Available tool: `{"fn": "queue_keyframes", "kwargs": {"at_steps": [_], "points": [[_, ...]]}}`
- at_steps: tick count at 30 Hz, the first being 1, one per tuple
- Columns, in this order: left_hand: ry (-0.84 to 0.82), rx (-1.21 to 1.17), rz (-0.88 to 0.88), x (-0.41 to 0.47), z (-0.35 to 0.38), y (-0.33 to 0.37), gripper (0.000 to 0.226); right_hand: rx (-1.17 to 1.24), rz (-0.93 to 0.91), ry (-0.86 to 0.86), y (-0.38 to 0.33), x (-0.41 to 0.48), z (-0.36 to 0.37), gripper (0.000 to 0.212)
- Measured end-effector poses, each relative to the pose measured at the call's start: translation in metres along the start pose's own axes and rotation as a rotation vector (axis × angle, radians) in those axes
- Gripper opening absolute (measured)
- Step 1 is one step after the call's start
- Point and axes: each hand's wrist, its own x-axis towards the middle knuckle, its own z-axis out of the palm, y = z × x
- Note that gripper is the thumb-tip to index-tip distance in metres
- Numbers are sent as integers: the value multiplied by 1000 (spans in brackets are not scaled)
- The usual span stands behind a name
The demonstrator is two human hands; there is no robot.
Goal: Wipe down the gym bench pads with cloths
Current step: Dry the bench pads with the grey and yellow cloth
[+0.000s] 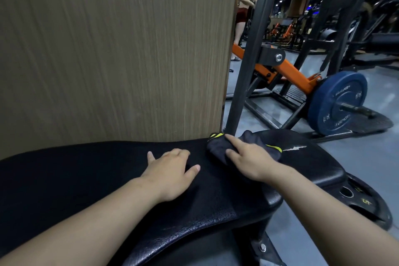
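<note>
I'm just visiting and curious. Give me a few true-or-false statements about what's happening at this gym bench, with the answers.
1. The right hand presses a dark cloth on the black pad. True.
2. The left hand holds a second cloth. False: it holds nothing and rests bare on the pad.
3. The weight plate on the floor to the right is red. False: it is blue.
4. The pad has a pale tear just right of the cloth. True.
5. The cloth hangs off the near edge of the pad. False: it lies on top, at the far edge by the wooden panel.
</note>
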Motion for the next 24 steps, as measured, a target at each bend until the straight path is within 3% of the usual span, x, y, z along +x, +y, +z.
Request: {"fn": "queue_keyframes", "kwargs": {"at_steps": [3,10,21,24], "points": [[-3,46,4,-4,-1,-4,64,76,-12,-75,-13,-9,7,63],[-167,135,-94,-5,2,-29,89,-56,176,-13,-13,2,27,75],[-259,167,-126,2,12,-36,90,24,-1,-10,2,64,20,90],[-238,165,-123,0,15,-36,90,-19,-14,-18,5,57,25,81]]}}
